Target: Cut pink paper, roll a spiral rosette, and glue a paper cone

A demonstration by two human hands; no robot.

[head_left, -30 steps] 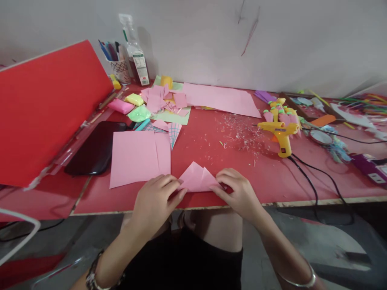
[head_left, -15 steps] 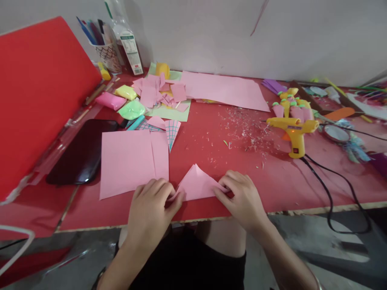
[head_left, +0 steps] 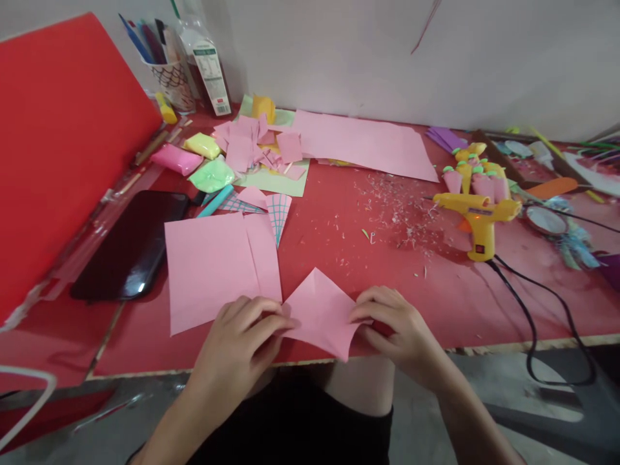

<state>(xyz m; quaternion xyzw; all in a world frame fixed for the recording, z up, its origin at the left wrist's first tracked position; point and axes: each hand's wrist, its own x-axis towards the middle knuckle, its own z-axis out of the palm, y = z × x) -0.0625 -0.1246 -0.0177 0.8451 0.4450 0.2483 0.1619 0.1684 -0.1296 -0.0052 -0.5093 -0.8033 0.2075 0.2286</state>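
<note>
A square of pink paper (head_left: 317,311) lies opened out at the table's front edge, one corner pointing away from me and the near corner lifting slightly over the edge. A faint crease runs down from its far corner. My left hand (head_left: 249,332) pinches its left corner between thumb and fingers. On the opposite corner, my right hand (head_left: 394,329) has a similar pinch. Just left of it, larger pink sheets (head_left: 213,268) lie partly overlapping, close to my left hand.
Beyond the sheets are a black phone (head_left: 133,245), a teal pen (head_left: 216,200) and pink paper scraps (head_left: 242,145). To the right, a yellow glue gun (head_left: 479,219) stands with its black cord (head_left: 530,310) hanging over the edge. Small shavings (head_left: 397,206) litter the red table (head_left: 324,226).
The pink paper was folded into a triangle and is now spread into a diamond, its near corner towards me. Both hands still hold its side corners. The view has shifted slightly.
</note>
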